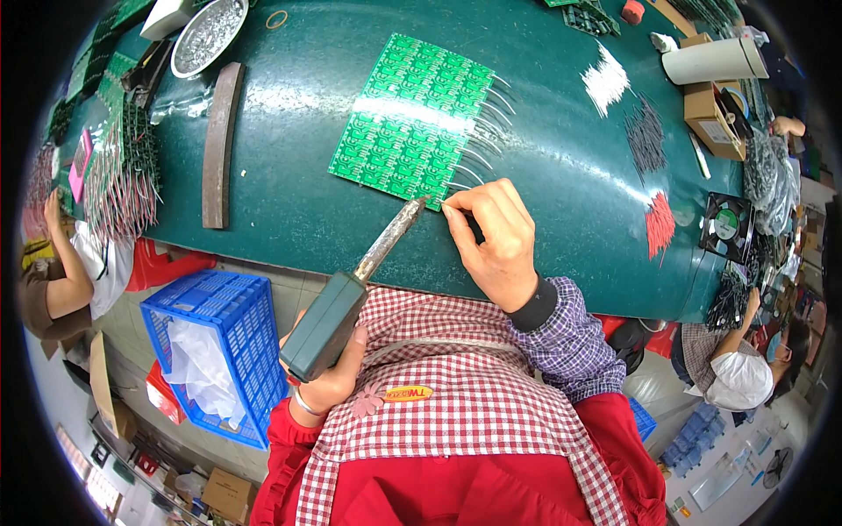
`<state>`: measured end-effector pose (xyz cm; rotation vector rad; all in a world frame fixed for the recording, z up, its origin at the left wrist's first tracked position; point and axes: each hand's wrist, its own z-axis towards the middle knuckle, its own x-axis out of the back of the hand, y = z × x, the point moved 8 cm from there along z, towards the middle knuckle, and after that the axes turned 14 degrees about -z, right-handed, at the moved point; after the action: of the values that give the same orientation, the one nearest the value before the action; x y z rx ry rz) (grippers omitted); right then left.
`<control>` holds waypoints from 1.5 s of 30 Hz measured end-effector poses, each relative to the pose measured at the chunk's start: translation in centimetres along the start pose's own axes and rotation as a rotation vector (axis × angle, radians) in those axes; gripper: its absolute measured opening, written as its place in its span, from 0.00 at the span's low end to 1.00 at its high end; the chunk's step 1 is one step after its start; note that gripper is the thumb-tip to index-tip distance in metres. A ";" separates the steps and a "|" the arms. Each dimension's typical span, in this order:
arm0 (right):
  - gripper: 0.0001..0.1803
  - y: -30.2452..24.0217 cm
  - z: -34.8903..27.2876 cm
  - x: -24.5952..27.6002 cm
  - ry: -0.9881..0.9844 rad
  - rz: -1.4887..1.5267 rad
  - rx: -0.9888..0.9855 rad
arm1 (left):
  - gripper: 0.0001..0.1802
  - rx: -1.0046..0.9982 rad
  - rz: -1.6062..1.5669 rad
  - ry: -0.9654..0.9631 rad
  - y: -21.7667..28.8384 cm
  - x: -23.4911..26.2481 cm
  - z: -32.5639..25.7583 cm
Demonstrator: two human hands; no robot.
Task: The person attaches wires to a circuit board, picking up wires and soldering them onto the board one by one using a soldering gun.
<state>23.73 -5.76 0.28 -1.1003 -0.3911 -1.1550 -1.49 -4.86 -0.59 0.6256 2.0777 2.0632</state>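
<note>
A green circuit board panel [410,118] lies tilted on the dark green table, and several short white wires [478,156] stick out from its right edge. My left hand [338,377] is wrapped around the dark green handle of a soldering iron [326,324]. The iron's worn metal tip reaches the panel's near right corner. At that same corner my right hand [497,237] is closed in a pinch, thumb against forefinger, on what looks like the end of a white wire. Most of that wire is hidden by my fingers.
Piles of white wires [605,81], black wires [646,136] and red wires [660,225] lie on the right. A dark bar [223,145] and a metal bowl [209,37] are at left. A black fan [725,228] sits far right. A blue crate [210,302] stands below the table. Co-workers sit at both sides.
</note>
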 end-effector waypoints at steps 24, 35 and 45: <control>0.07 2.8 -1.3 3.9 -0.017 -0.003 -0.101 | 0.19 0.039 -0.180 0.151 -2.1 0.2 1.3; 0.06 15.0 -3.8 14.6 0.182 -0.524 -0.356 | 0.18 0.080 -0.195 0.174 -0.8 -0.8 3.5; 0.03 18.5 -9.0 21.3 0.203 -0.753 -0.537 | 0.19 0.123 -0.232 0.213 -1.6 -0.6 4.3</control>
<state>46.19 -24.86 2.94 -1.3185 -0.3523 -2.1080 0.38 -1.07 -2.44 0.1724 2.2808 1.9569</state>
